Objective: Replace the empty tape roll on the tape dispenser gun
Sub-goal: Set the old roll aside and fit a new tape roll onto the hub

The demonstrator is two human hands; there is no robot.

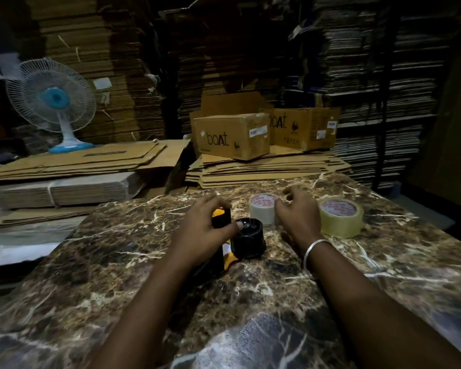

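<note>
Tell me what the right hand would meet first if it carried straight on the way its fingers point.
The right hand points toward the white tape roll just to its left, so it would likely meet that first; they already look nearly touching, though depth is hard to judge.

Both of the person's forearms were bare to the lower edge of the view, with no sleeve showing on either. The right wrist carried a thin, plain, silver-coloured metal bangle (312,249), which sat loosely just below the right hand (296,217). The left hand (201,226) and its wrist wore nothing, and its thumbnail was short.
</note>
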